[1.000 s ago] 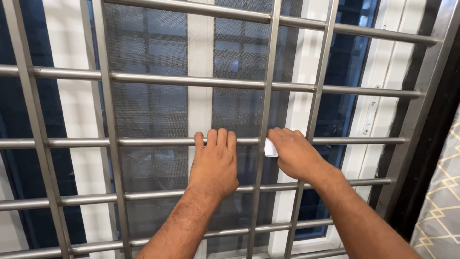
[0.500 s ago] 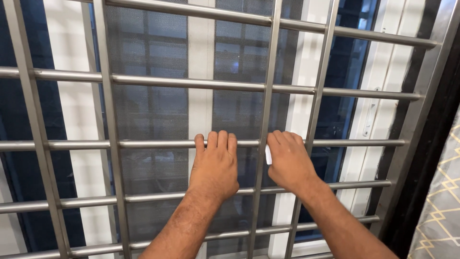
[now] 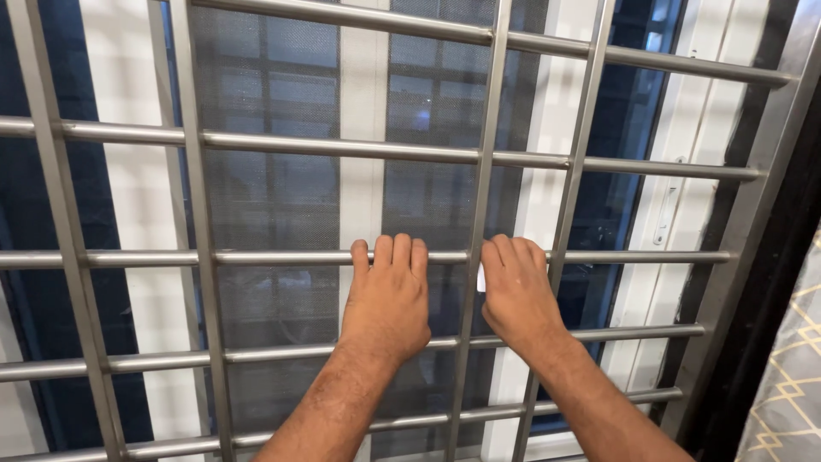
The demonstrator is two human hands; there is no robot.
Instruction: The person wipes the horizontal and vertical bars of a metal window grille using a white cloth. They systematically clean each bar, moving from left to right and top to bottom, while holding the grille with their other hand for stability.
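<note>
A steel window grille (image 3: 282,144) of horizontal and vertical bars fills the view. My left hand (image 3: 389,299) rests on the middle horizontal bar (image 3: 274,256), fingers hooked over it. My right hand (image 3: 516,291) is just to the right, past a vertical bar (image 3: 479,197). It presses a small white cloth (image 3: 481,278) against the same horizontal bar. Only an edge of the cloth shows under the palm.
Behind the grille are a dark mesh screen (image 3: 265,205) and white window frames (image 3: 363,171) with dark glass. A white window handle (image 3: 665,214) sits at the right. A dark frame edge (image 3: 761,282) and a grey patterned curtain (image 3: 791,385) stand at the far right.
My right hand has slid slightly left and down along the bar, so it now covers most of the white cloth. My left hand has stayed in place.
</note>
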